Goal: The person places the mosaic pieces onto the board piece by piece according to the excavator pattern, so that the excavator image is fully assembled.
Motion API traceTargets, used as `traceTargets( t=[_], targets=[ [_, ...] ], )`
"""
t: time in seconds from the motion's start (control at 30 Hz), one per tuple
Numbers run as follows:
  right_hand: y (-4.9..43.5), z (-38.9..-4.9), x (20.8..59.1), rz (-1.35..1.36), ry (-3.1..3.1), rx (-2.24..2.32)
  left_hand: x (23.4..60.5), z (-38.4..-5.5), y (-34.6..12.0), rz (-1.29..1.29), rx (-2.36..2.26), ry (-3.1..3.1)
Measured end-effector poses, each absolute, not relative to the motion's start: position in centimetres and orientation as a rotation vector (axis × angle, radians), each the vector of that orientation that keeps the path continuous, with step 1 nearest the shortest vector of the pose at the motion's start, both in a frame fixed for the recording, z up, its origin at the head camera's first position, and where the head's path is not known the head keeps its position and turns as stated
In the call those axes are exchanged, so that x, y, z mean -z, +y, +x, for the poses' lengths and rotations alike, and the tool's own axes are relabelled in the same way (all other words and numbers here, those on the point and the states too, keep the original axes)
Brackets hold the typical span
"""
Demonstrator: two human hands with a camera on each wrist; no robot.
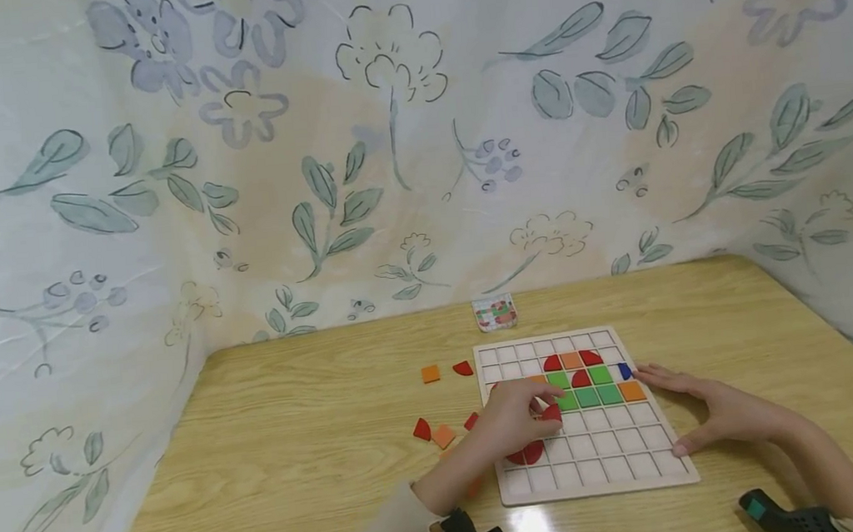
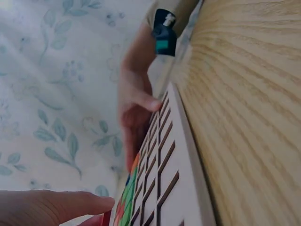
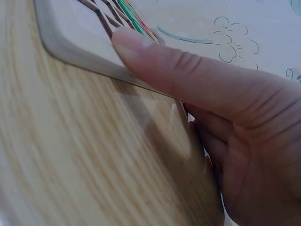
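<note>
A white grid board (image 1: 619, 444) lies on the table, its upper middle rows filled with red, green and orange tiles and one blue tile (image 1: 625, 371). Over its left half my left hand (image 1: 513, 416) pinches a red quarter-circle tile (image 1: 552, 414); the left wrist view shows the red tile's edge (image 2: 107, 218) by the fingertip. Just below sit more red tiles (image 1: 526, 454) on the grid. My right hand (image 1: 719, 406) rests along the board's right edge, fingers extended, with the thumb (image 3: 136, 47) on the rim. Tiles behind the left hand are partly hidden.
Loose tiles lie left of the board, among them an orange square (image 1: 431, 373), a red quarter (image 1: 463, 368) and another red one (image 1: 422, 429). A small pattern card (image 1: 494, 312) lies behind the board. Floral cloth (image 1: 402, 151) hangs behind the table.
</note>
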State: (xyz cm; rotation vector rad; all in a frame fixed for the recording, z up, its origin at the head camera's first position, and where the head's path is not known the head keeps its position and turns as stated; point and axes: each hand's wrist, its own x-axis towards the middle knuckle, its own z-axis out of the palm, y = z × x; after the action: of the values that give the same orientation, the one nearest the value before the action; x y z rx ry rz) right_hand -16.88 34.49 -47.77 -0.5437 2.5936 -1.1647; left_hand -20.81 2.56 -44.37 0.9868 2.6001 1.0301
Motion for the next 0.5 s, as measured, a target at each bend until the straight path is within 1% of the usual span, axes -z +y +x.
traceTargets(
  t=[0.2, 0.5],
  targets=[
    [34.4, -17.1, 47.6, -0.551, 2.583, 1.17, 44.6, -20.5, 4.3, 1.004, -0.941, 2.642],
    [34.4, -17.0, 47.3, -0.537, 2.585, 1.167, 45.4, -20.1, 5.7, 1.058, -0.778, 2.754]
  ],
)
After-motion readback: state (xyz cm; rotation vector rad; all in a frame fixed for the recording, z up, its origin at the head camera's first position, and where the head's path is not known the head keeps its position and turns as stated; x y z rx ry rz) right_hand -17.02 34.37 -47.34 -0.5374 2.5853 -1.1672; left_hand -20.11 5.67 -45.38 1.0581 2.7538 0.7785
